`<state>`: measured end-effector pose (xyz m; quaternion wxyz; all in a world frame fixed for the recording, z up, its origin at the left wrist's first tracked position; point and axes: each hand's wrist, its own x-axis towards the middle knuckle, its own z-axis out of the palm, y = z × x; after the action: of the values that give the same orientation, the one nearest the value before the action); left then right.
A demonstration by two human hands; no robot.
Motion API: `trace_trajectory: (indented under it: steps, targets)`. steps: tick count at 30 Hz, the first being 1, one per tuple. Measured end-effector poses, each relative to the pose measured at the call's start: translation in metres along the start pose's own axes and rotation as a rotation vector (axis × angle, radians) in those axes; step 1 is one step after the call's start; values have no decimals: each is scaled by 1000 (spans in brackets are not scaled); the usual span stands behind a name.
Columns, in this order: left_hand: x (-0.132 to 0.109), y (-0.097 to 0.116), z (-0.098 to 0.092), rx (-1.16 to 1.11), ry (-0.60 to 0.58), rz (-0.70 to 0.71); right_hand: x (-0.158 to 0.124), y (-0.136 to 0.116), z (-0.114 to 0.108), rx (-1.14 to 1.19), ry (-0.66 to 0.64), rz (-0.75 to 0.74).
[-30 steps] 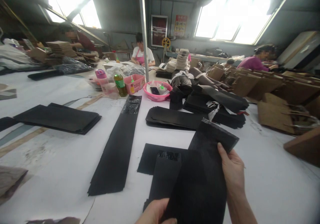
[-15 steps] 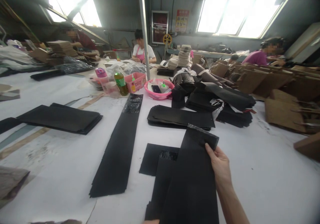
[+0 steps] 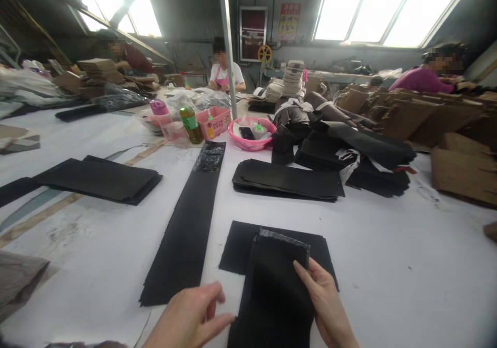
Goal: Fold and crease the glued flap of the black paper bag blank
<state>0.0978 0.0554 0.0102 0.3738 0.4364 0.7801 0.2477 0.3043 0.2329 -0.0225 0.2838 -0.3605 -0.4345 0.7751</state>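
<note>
Head: toward the white worktop's (image 3: pixel 388 265) near edge, right hand (image 3: pixel 325 300) pinches a flat black strip (image 3: pixel 274 293); loose, empty left hand (image 3: pixel 194 313) should steady it.

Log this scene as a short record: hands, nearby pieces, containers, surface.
right hand: grips a black strip near its far end
left hand: half-open at the strip's left edge; contact unclear
beneath strip: crosswise black piece, partly covered
left of strip: long black stack with a shiny far end
beyond: wide black stack
container: pink basin holding a phone
surface: white table
</note>
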Motion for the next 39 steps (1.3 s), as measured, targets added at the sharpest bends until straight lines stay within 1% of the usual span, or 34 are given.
trace_trajectory:
  steps: [1,3,6,8,10,12,14,16,19,22,26,30,32,39]
  targets:
    - [14,6,1,-43,33,21,0,1,2,-13,-5,5]
    - [38,16,7,-236,56,57,1,3,5,-40,-8,16]
    - [61,25,23,-509,26,98,4,8,4,-113,-1,15]
    - [67,26,33,-610,15,116,7,15,0,-212,34,-13]
    - [67,27,40,-727,-19,108,10,24,-5,-336,84,-53]
    - [66,28,46,-859,-83,81,11,34,-9,-447,118,-84]
    - [67,29,51,-933,-95,36,11,41,-11,-532,138,-113]
    - [70,29,54,-923,-63,-12,11,44,-11,-607,162,-146]
    - [75,26,56,-834,-31,-33,12,38,-12,-726,210,-189]
    - [77,24,56,-754,-11,-42,16,27,-13,-835,260,-185]
    - [75,21,57,-655,35,-59,24,19,-16,-906,275,-169]
    - [76,16,58,-464,91,-40,28,22,-16,-1051,330,-218]
    - [79,13,59,-404,106,-26,28,23,-17,-1107,342,-227]
    - [86,8,62,-354,122,-54,32,28,-21,-1142,359,-163]
